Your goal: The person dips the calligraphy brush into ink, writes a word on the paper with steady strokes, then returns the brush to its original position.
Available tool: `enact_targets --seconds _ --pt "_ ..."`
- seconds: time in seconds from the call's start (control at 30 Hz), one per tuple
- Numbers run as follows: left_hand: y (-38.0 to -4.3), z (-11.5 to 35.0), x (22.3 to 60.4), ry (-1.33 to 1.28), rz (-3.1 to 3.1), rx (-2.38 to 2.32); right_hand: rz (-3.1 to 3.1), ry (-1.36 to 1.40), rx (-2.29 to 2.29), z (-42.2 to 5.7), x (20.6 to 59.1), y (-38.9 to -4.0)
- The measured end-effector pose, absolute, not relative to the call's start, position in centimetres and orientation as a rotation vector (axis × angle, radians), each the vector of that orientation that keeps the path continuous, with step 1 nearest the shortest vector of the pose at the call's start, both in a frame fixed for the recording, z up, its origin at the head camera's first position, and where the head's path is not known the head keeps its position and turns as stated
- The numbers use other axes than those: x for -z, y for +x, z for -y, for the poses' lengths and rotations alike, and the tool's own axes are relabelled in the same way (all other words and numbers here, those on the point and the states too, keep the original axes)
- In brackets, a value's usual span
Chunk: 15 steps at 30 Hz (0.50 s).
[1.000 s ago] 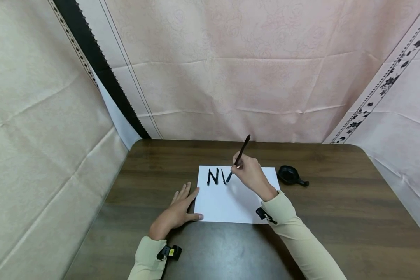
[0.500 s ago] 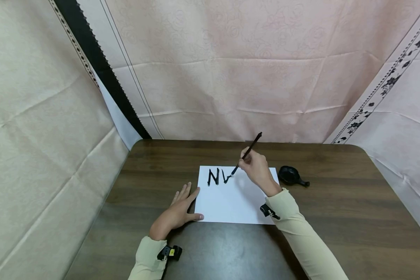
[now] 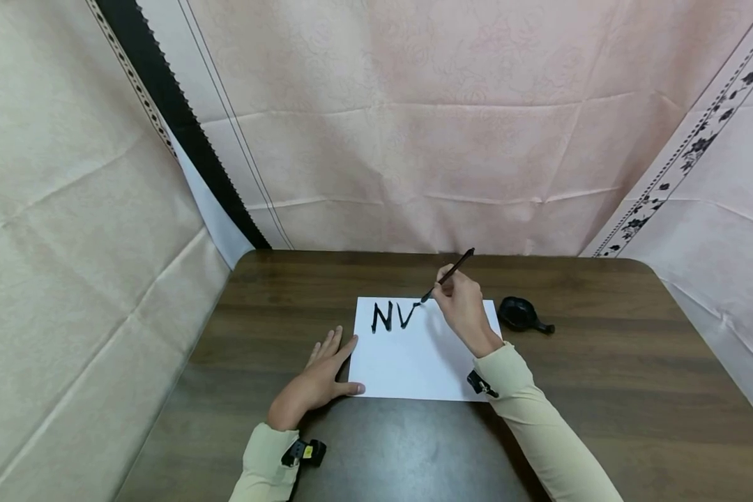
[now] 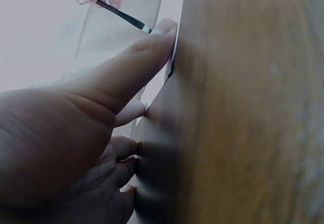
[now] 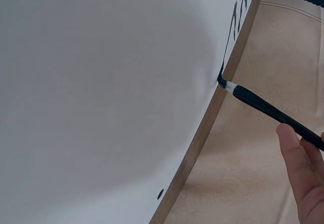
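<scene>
A white sheet of paper (image 3: 414,369) lies on the table, bearing the black painted strokes "NV" (image 3: 381,317) near its top. My right hand (image 3: 463,307) holds a dark paintbrush (image 3: 457,265) slanted, pinched between thumb and fingers. In the right wrist view, the brush's black bristles (image 5: 221,79) bend against the paper at the end of a stroke, close to the far edge. My left hand (image 3: 316,380) lies with fingers spread at the sheet's left side; its thumb (image 4: 147,52) and index finger rest on the edge. A small black dish (image 3: 518,314) with a short handle stands right of the paper.
The brown wooden table (image 3: 602,362) has rounded far corners. Behind it hangs a pale pink cloth (image 3: 477,153), with more cloth (image 3: 88,279) at the left and a flower-bordered one (image 3: 721,230) at the right. Each wrist carries a small black camera.
The brush tip has moved up and to the right, drawing the second slanted stroke of the V up towards the paper's top. My left hand and the dish have stayed put.
</scene>
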State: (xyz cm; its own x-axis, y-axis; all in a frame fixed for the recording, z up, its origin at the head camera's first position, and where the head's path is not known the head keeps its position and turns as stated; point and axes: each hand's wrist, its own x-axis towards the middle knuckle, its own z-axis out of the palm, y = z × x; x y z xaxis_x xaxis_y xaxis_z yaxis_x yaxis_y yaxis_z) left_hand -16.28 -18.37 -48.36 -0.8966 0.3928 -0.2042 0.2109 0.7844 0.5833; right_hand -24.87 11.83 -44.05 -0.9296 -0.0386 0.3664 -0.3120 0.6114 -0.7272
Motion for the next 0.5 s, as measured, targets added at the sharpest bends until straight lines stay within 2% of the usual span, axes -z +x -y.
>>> enact_targets --seconds 0.5 --pt "-16.16 18.33 48.23 0.463 -2.664 -0.821 2.393 0.313 -1.229 -12.38 44.12 -24.16"
